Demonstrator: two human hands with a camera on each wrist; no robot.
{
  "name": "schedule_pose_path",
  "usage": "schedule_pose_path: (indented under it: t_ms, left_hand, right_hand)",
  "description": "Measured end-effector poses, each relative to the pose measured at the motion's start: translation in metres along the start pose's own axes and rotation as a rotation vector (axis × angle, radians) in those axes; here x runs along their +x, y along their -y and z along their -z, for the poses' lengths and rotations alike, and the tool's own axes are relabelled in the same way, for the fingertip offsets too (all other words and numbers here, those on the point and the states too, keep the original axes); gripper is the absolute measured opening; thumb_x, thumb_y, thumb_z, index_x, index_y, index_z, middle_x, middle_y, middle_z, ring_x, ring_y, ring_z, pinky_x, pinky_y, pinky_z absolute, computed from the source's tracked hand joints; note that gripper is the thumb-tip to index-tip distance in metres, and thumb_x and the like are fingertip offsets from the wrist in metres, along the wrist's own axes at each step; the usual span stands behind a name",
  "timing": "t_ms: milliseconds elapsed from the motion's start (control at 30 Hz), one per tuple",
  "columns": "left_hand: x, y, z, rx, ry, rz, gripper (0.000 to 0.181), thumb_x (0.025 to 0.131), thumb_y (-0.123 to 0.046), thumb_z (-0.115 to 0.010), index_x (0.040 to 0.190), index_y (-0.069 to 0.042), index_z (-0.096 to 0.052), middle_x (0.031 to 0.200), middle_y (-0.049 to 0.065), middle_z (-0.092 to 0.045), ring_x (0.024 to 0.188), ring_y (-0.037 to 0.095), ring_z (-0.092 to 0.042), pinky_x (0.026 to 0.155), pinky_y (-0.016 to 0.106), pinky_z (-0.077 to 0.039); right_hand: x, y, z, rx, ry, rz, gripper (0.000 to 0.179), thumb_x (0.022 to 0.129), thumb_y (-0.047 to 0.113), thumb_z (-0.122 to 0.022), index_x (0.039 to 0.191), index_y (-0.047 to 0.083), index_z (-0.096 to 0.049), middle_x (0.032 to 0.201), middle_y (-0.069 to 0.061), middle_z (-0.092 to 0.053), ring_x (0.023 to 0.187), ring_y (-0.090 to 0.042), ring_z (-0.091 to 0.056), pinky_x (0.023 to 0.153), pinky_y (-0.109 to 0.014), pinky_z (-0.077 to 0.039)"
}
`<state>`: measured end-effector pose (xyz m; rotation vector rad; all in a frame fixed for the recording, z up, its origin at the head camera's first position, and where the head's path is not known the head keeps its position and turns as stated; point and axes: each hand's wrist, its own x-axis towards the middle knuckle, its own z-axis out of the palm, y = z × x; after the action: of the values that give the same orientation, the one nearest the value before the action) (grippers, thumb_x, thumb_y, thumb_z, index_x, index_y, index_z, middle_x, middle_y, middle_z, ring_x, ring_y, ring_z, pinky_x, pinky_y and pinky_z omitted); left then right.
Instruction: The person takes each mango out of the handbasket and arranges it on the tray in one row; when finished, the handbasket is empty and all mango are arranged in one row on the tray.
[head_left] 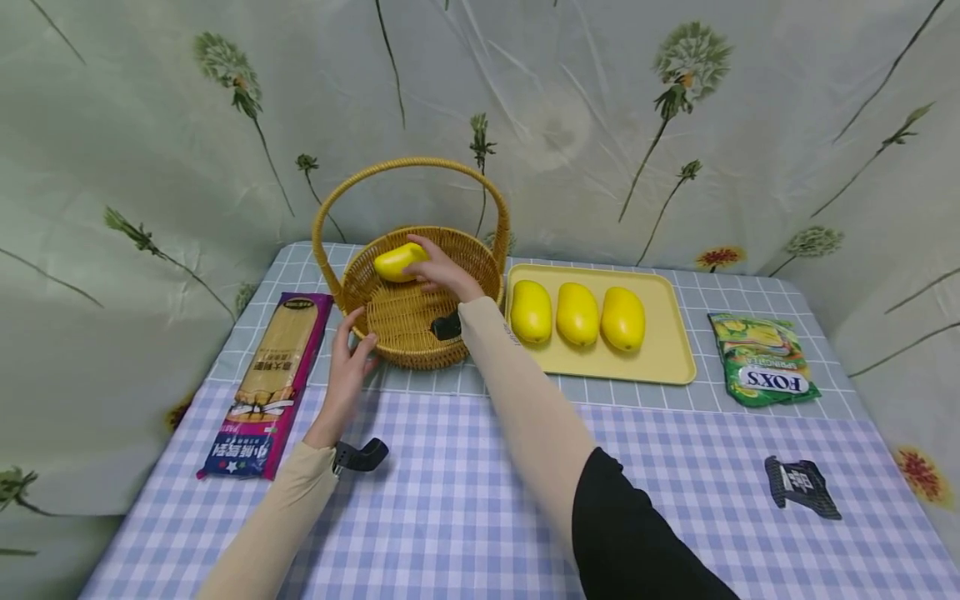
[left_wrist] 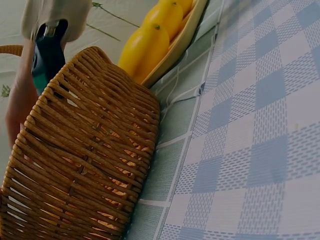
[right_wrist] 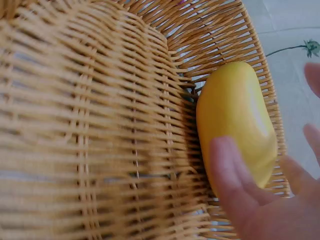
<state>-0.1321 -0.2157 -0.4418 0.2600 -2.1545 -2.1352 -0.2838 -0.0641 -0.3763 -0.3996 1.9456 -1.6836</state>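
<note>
A yellow mango (head_left: 400,262) lies inside the wicker basket (head_left: 420,357), against its far left wall. My right hand (head_left: 442,271) reaches over the basket to the mango's right end. In the right wrist view the thumb (right_wrist: 227,170) lies over the mango, while the other fingers are spread apart from it. My left hand (head_left: 348,375) is at the basket's front left side, its fingertips right at the rim and the fingers loosely bent. The left wrist view shows mostly the basket's woven outer wall (left_wrist: 85,150).
Right of the basket, a yellow tray (head_left: 667,333) carries three more mangoes (head_left: 577,314). A pasta packet (head_left: 262,387) lies to the left. Farther right are a green FOX'S bag (head_left: 763,360) and a small black wrapper (head_left: 802,487). The basket's tall handle (head_left: 408,161) arches above it.
</note>
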Motion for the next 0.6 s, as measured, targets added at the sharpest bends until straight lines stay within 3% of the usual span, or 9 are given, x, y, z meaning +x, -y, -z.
schedule_pose_path:
  t_ms: [100,167,267,367,467,600]
  left_hand:
    - [-0.001,-0.002,0.002,0.002,-0.006,0.005,0.052,0.104,-0.018,-0.04,0.152,-0.016,-0.021,0.157,0.004,-0.005,0.134,0.031,-0.03,0.104,0.051,-0.034]
    - [-0.002,-0.002,0.001,0.001,-0.008,0.005,0.052,0.104,-0.018,-0.041,0.152,-0.015,-0.021,0.157,0.004,-0.005,0.134,0.03,-0.03,0.104,0.051,-0.034]
    - [-0.001,-0.001,0.001,-0.008,-0.009,0.003,0.052,0.103,-0.017,-0.04,0.152,-0.014,-0.02,0.157,0.004,-0.006,0.135,0.03,-0.029,0.104,0.051,-0.034]
    - [0.0,-0.001,0.001,-0.013,-0.003,0.002,0.052,0.104,-0.017,-0.04,0.152,-0.015,-0.02,0.157,0.004,-0.005,0.136,0.029,-0.027,0.104,0.051,-0.033]
    - [-0.002,-0.004,0.001,-0.004,0.003,0.024,0.053,0.103,-0.018,-0.04,0.152,-0.017,-0.02,0.157,0.003,-0.003,0.137,0.029,-0.026,0.105,0.05,-0.034]
    - [-0.008,-0.017,-0.002,0.002,0.012,0.044,0.054,0.103,-0.018,-0.04,0.153,-0.015,-0.018,0.157,0.006,0.0,0.138,0.032,-0.022,0.106,0.051,-0.032]
  right_hand:
    - [0.004,-0.004,-0.007,-0.053,-0.014,-0.008,0.068,0.094,0.006,-0.054,0.153,0.021,-0.023,0.156,-0.009,-0.01,0.115,-0.039,-0.046,0.089,-0.051,-0.041]
    - [0.005,-0.005,-0.009,-0.15,-0.047,-0.003,0.068,0.093,0.006,-0.056,0.152,0.022,-0.026,0.155,-0.009,-0.009,0.113,-0.033,-0.044,0.086,-0.044,-0.041]
    - [0.004,-0.005,-0.011,-0.296,-0.098,0.009,0.062,0.092,0.006,-0.057,0.149,0.018,-0.036,0.146,-0.011,-0.016,0.111,-0.023,-0.039,0.082,-0.034,-0.04]
    - [0.002,-0.003,-0.01,-0.364,-0.131,-0.009,0.052,0.092,0.006,-0.058,0.143,0.012,-0.046,0.137,-0.012,-0.019,0.114,-0.023,-0.032,0.079,-0.028,-0.036]
    - [-0.001,-0.002,-0.007,-0.413,-0.117,-0.025,0.043,0.093,0.009,-0.058,0.137,0.009,-0.053,0.144,-0.013,-0.017,0.123,-0.024,-0.031,0.081,-0.029,-0.039]
    - [-0.003,0.0,-0.005,-0.487,-0.024,-0.029,0.038,0.096,0.011,-0.055,0.134,0.009,-0.054,0.158,-0.011,-0.003,0.137,-0.031,-0.025,0.09,-0.037,-0.043]
